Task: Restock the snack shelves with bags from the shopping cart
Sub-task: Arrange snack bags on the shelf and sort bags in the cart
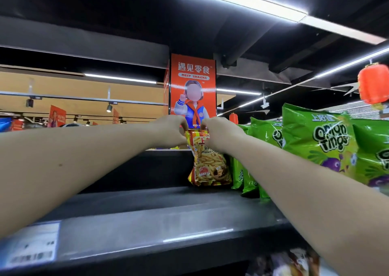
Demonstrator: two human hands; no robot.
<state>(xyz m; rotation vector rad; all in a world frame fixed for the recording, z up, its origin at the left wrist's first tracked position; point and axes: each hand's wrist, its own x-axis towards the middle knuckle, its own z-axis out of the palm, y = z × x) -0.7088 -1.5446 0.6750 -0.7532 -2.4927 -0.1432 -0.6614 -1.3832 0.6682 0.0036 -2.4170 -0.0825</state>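
Single head-worn wide-angle view, level with the shelf (147, 216), facing forward and slightly upward, front edge very near

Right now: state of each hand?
Left hand: pinching the top edge of the prawn cracker bag.
Right hand: pinching the same bag's top edge.

A tall orange banner (193, 86) reading "MEET SNACKS", with a cartoon figure in a blue vest, covered a pillar at the back. A round red paper lantern (373, 84) hung at far right, and a smaller red lantern (233, 118) hung just right of the banner. A long white ceiling light strip (240, 0) ran overhead. Black track spotlights (109, 107) hung before a tan wooden wall (63, 88), near a small orange poster (57, 115).
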